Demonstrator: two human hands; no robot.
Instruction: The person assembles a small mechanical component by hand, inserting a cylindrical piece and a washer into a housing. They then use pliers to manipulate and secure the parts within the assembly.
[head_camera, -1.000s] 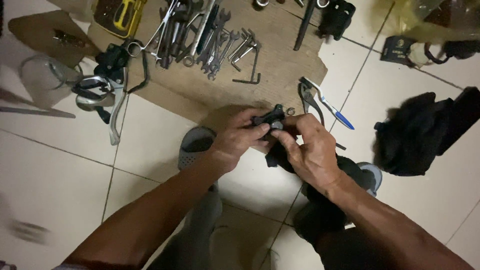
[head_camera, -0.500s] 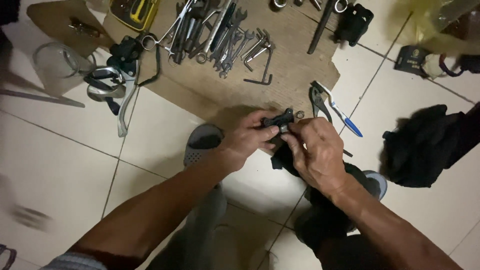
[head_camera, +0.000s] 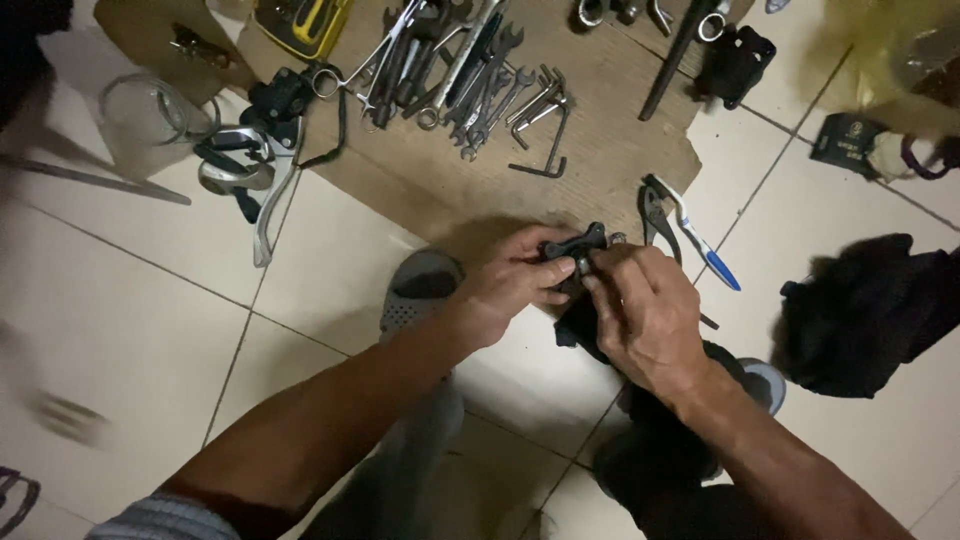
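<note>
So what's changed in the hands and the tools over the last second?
Little. Both hands, left hand and right hand, still grip the small black part, now raised slightly nearer the cardboard sheet. Nothing was let go. The wrenches, pliers and black cloth lie as before.

Both forearms enter from the lower edge and converge at centre. Left hand (head_camera: 515, 282) — palm turned rightward, fingers curled, thumb tip pressed forward. Right hand (head_camera: 645, 315) — back facing the camera, fingers bent inward, fingertips meeting those of the left hand.
</note>
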